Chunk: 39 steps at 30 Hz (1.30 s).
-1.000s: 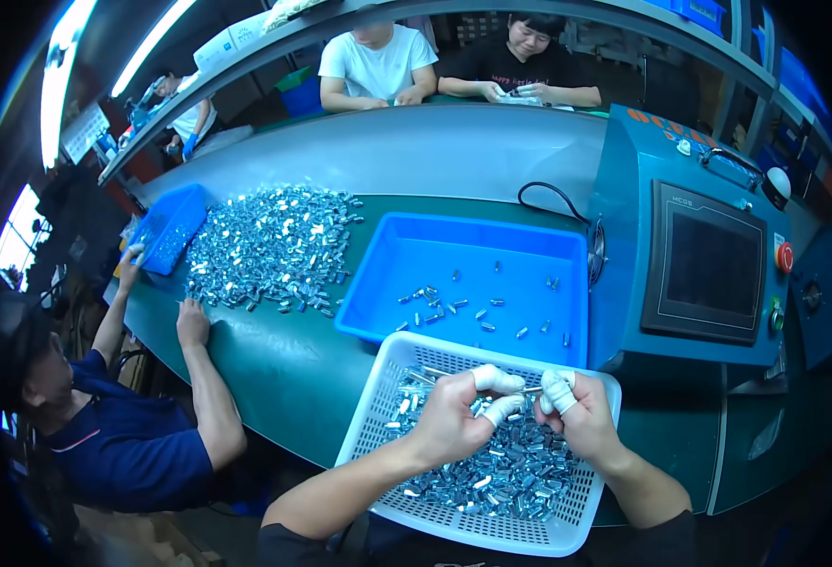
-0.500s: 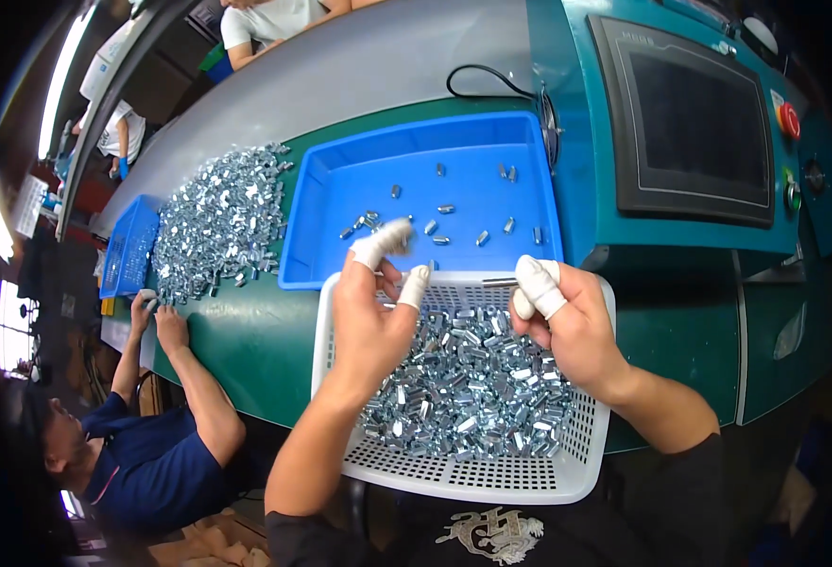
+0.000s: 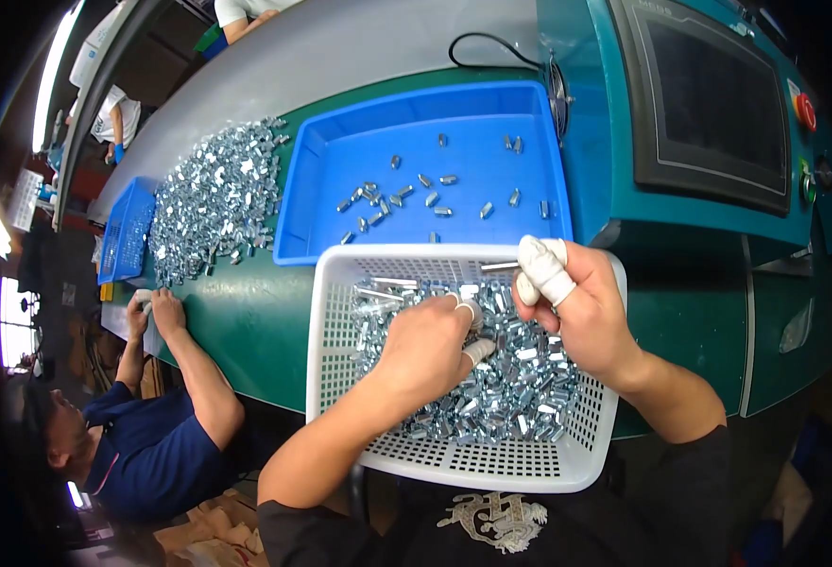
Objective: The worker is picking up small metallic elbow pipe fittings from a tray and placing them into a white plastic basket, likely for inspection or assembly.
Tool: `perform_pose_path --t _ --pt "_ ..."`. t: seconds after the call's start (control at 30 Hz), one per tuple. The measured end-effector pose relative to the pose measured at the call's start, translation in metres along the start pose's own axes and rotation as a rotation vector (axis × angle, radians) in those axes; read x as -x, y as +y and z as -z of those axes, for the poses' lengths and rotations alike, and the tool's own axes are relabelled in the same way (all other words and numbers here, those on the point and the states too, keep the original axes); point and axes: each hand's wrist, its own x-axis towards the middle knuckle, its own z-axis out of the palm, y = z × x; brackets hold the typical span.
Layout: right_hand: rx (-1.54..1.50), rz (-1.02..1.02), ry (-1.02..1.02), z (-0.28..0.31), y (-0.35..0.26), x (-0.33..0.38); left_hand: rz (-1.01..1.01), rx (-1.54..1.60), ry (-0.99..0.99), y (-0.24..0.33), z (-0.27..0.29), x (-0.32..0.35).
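Observation:
A white perforated basket [image 3: 472, 477] in front of me holds a heap of small shiny metal hex pieces [image 3: 520, 397] that look like long nuts. My left hand [image 3: 430, 345] is down in this heap, with white wraps on its fingertips. Its fingers are curled and pressed toward the thumb; whatever is between them is hidden. Over the basket's far right corner, my right hand [image 3: 581, 298], also with wrapped fingertips, pinches a thin metal rod [image 3: 501, 267] that points left. Just beyond the basket is a blue tray [image 3: 359, 137] with several loose hex pieces [image 3: 432, 199] scattered in it.
A large pile of hex pieces [image 3: 217, 198] lies on the green tabletop [image 3: 236, 321] at left, beside a blue basket [image 3: 128, 231]. A co-worker [image 3: 156, 454] handles pieces there. To the right stands a teal machine [image 3: 591, 189] with a screen [image 3: 713, 104] and red button [image 3: 804, 111].
My left hand has come down from above the tray's near edge into the heap. More pieces show in the tray's left part. My right hand keeps its pinch on the rod.

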Motion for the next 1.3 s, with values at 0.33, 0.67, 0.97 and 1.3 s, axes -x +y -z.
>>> perform_pose_path --t 0.33,0.67,0.97,1.3 --pt "-0.059 -0.006 -0.059 0.0 0.004 -0.006 -0.037 0.311 0.139 -0.004 0.011 -0.003" --pt "0.03 -0.068 -0.115 0.001 0.008 -0.001 0.092 1.116 0.31 -0.011 0.016 0.003" --pt "0.066 -0.032 -0.122 -0.003 0.006 0.001 0.012 0.834 0.362 -0.005 0.018 0.003" --pt "0.156 0.014 -0.168 0.0 0.01 -0.002 -0.047 0.804 0.36 -0.008 0.014 0.006"
